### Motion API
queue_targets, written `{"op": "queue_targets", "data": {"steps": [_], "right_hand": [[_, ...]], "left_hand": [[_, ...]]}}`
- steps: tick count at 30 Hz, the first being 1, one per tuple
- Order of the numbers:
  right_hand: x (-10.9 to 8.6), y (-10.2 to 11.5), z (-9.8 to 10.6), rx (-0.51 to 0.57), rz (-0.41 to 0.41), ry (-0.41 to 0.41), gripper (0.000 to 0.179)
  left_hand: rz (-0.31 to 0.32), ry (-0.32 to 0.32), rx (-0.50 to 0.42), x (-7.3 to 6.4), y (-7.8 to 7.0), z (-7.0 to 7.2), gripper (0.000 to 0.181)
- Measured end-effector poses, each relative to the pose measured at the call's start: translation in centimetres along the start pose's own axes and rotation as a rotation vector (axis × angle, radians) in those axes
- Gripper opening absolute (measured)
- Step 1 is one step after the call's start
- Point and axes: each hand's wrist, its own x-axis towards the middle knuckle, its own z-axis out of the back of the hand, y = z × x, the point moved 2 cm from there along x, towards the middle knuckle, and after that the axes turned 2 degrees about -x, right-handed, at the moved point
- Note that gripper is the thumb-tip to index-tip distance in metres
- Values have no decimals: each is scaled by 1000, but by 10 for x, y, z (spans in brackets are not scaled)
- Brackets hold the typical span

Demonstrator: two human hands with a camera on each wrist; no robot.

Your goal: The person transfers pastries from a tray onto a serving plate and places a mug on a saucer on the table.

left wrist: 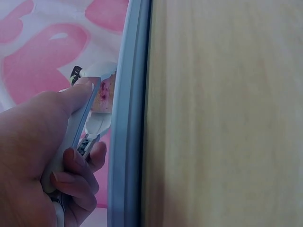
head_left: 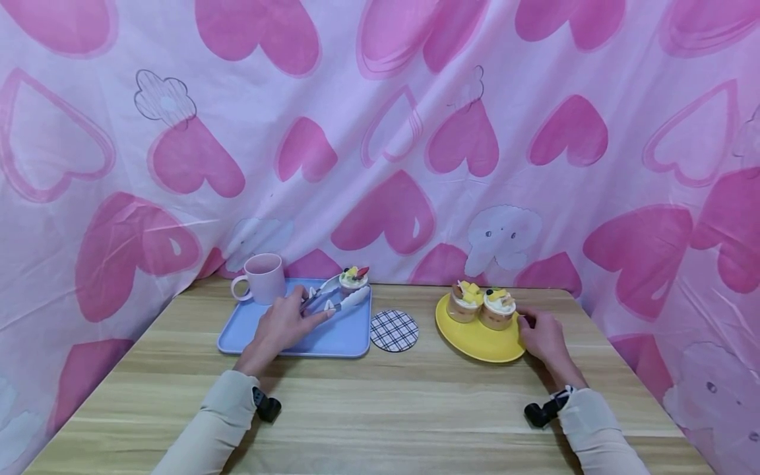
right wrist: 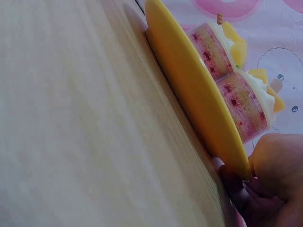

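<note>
My left hand [head_left: 284, 324] grips a pair of metal tongs [left wrist: 81, 118] with pale tips, held over the blue tray [head_left: 332, 343]. The tong tips lie on either side of a small cake cup [head_left: 353, 282] topped with cream and fruit, at the tray's back right corner. On the right, a yellow plate [head_left: 489, 344] bears two layered cake cups, the nearer one [head_left: 497, 315] beside the farther one [head_left: 465, 307]. My right hand [head_left: 543, 336] pinches the plate's right rim, thumb above and fingers beneath, as the right wrist view shows.
A pink mug [head_left: 266, 280] stands at the tray's back left, its handle to the left. Between tray and plate lies a round checked coaster [head_left: 394, 331]. A pink heart-patterned cloth [head_left: 380, 165] hangs behind the wooden table [head_left: 392, 409].
</note>
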Motion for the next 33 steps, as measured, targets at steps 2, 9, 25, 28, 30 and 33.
{"op": "queue_targets", "data": {"steps": [2, 9, 25, 28, 30, 33], "right_hand": [[0, 1, 0, 2, -8, 6, 38], [-1, 2, 1, 2, 5, -6, 38], [-2, 1, 2, 4, 15, -7, 37], [-2, 0, 2, 0, 22, -14, 37], [-2, -1, 2, -1, 21, -17, 37], [-1, -1, 0, 0, 19, -13, 37]], "left_hand": [[3, -2, -4, -1, -1, 0, 70], [-2, -3, -4, -1, -5, 1, 73], [-87, -54, -19, -7, -19, 3, 68], [-94, -50, -20, -9, -25, 3, 67], [-94, -49, -19, -10, -27, 2, 67], [-99, -45, -19, -11, -31, 2, 66]]}}
